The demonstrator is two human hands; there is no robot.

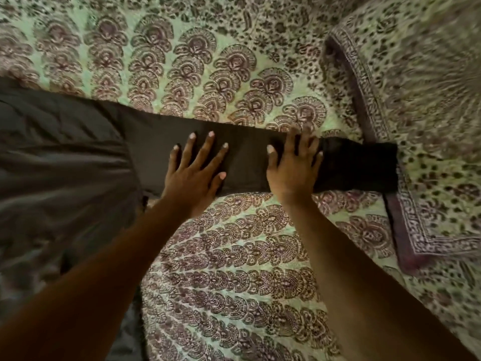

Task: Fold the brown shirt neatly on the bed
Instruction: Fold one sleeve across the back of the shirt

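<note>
Two hands are lying flat on the brown shirt [109,162], which is stretching across the bed [234,256] from its left edge toward the pillow [416,100] at the right. The left hand [195,173] is pressing palm-down on the long sleeve with fingers spread wide, gripping nothing. The right hand [294,168] is pressing beside it, fingers splayed open over the sleeve, just short of the darker cuff end [364,168], which is reaching the pillow's bordered edge. The shirt's body is bunching in wrinkles at the bed's left side.
</note>
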